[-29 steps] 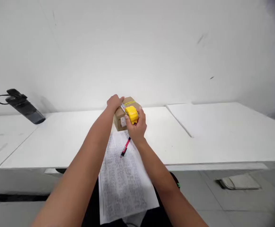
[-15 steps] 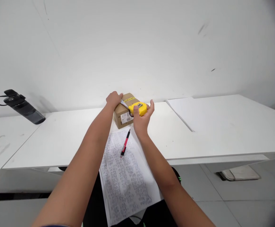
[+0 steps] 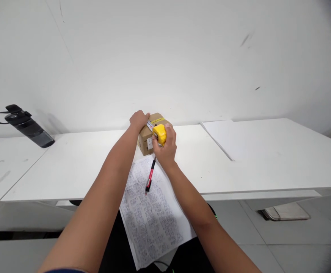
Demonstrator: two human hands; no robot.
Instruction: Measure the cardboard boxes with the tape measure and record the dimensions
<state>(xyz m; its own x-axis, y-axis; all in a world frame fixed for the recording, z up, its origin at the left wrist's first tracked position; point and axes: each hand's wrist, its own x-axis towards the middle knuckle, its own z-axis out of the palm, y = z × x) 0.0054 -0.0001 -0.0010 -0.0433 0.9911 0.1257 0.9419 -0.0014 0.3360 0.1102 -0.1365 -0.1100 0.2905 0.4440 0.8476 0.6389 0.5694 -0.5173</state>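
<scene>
A small brown cardboard box (image 3: 145, 141) stands on the white table (image 3: 68, 167) near the wall. My left hand (image 3: 138, 120) pinches the end of the measuring tape's blade against the box's top left edge. My right hand (image 3: 165, 149) is closed round a yellow tape measure (image 3: 160, 133), held upright against the box's near right side, with a short stretch of blade running across the box top. A red and black pen (image 3: 150, 176) lies on a sheet of printed paper (image 3: 151, 212) just in front of the box.
A dark water bottle (image 3: 29, 127) lies tilted at the far left by the wall. A second white table (image 3: 267, 144) adjoins on the right. The paper overhangs the table's near edge. A flat grey object (image 3: 286, 213) lies on the tiled floor at right.
My right hand turned the yellow tape measure from lying flat on the box top to upright and drew it toward the box's near side. The left hand stayed on the box edge.
</scene>
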